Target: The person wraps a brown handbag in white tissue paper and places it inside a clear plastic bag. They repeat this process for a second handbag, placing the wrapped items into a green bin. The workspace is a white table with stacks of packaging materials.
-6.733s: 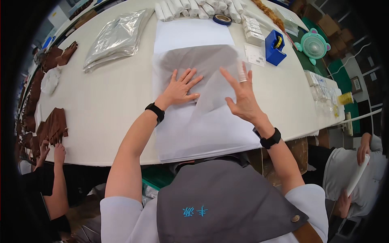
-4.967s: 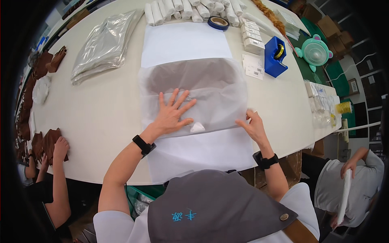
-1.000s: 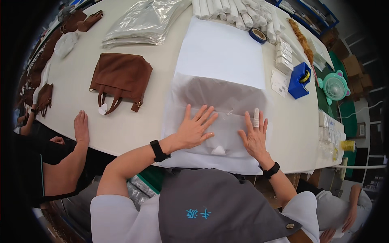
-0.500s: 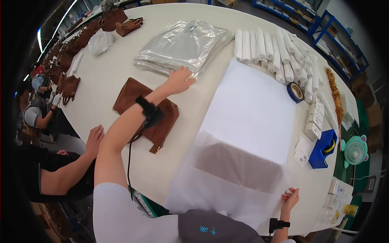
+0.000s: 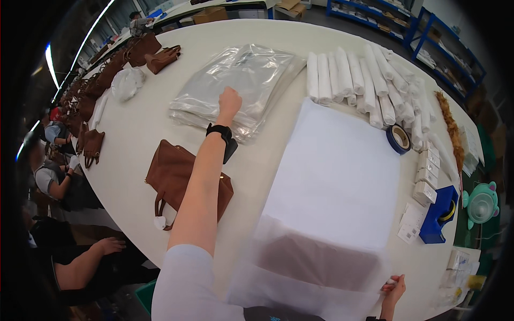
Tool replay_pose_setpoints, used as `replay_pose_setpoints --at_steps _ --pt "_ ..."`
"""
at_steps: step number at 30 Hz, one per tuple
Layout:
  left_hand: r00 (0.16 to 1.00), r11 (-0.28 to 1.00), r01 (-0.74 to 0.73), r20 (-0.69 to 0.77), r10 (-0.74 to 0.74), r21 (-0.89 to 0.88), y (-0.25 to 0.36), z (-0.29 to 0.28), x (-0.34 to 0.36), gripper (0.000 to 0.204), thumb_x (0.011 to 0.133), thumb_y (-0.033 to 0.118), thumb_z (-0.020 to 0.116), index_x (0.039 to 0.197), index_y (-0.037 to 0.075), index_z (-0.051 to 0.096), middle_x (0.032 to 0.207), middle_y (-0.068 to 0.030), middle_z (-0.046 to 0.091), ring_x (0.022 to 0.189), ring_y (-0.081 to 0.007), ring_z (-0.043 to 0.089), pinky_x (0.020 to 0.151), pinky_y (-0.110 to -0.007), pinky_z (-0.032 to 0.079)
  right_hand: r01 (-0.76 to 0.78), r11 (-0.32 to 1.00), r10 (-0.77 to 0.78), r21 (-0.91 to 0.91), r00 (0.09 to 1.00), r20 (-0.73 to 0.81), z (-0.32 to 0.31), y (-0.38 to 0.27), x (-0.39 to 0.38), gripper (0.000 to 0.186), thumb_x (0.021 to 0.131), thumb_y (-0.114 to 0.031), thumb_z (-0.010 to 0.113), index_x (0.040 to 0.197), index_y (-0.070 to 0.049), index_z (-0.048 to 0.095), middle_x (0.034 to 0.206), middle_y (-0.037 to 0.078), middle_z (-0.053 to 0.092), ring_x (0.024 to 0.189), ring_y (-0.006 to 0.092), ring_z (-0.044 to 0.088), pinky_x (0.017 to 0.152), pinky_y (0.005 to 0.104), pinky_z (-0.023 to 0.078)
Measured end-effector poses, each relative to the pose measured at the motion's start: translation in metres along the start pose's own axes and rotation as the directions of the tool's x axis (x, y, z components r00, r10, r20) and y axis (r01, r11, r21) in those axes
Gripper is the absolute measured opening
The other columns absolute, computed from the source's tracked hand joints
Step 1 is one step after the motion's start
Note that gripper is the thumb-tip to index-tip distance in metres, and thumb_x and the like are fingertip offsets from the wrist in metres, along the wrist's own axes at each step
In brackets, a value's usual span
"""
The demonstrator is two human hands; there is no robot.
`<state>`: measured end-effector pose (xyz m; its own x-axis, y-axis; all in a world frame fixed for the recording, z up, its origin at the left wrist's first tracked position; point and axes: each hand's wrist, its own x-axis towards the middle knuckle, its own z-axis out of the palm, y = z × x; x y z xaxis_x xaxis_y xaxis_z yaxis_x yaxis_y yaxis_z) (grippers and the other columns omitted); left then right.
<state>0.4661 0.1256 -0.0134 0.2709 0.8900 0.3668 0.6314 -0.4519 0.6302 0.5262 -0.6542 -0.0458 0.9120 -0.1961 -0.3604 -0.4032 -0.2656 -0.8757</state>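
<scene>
My left hand (image 5: 230,101) is closed in a fist over a stack of clear plastic bags (image 5: 209,80). Whether it has hold of a bag is hidden. Beneath my left forearm lies a brown handbag (image 5: 171,168), partly covered, with a round white tag (image 5: 160,222) by its handle. White sheets (image 5: 337,171) spread across the table in front of me; a grey-brown rectangle (image 5: 321,259) shows through the thin near sheet. At that sheet's right edge, my right hand (image 5: 394,289) has its fingers pinched on a small white thing.
White wrapped rolls (image 5: 348,75) are piled at the far right. Nearby are blue tape (image 5: 398,139), small white boxes (image 5: 426,174) and a blue tape dispenser (image 5: 440,216). Brown bags (image 5: 107,75) line the left edge. A co-worker's arm (image 5: 80,265) is at the lower left.
My left hand has gone from loosely spread at the stack's near edge to a fist farther onto it. The handbag's handle and tag now show. The co-worker's hand has left the table edge.
</scene>
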Motion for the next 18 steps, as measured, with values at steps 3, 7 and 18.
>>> replay_pose_setpoints --at_steps 3,7,18 --pt "0.993 0.972 -0.088 0.053 0.102 -0.219 0.0 -0.011 0.009 0.022 0.078 0.008 0.057 0.098 -0.001 0.059 0.087 -0.022 0.065 0.091 -0.0417 0.061 0.08 -0.046 0.049 -0.014 1.0 0.013 0.016 1.0 0.025 -0.004 0.001 0.001 0.042 0.095 -0.043 0.047 0.079 -0.004 0.053 0.06 0.005 0.054 0.039 0.0127 0.051 0.037 0.0222 0.041" --pt "0.94 0.92 -0.279 0.274 0.203 0.275 -0.038 -0.046 0.018 0.022 0.078 0.011 0.059 0.096 -0.001 0.064 0.085 -0.0195 0.067 0.082 -0.0357 0.065 0.074 -0.041 0.051 0.044 0.986 -0.024 -0.162 0.992 0.126 -0.011 -0.021 0.027 0.034 0.095 -0.036 0.051 0.081 -0.005 0.054 0.061 0.005 0.055 0.041 0.0114 0.052 0.039 0.022 0.042" --pt "0.844 0.699 0.154 0.46 0.274 -0.699 0.175 -0.1 -0.131 0.026 0.081 0.006 0.064 0.103 -0.008 0.065 0.086 -0.0124 0.068 0.073 -0.0147 0.065 0.053 -0.026 0.054 0.126 0.96 -0.279 0.25 0.494 0.823 0.203 -0.276 -0.064 0.062 0.088 -0.023 0.063 0.134 0.007 0.036 0.112 0.011 0.055 0.087 0.0199 0.063 0.072 0.0296 0.052"
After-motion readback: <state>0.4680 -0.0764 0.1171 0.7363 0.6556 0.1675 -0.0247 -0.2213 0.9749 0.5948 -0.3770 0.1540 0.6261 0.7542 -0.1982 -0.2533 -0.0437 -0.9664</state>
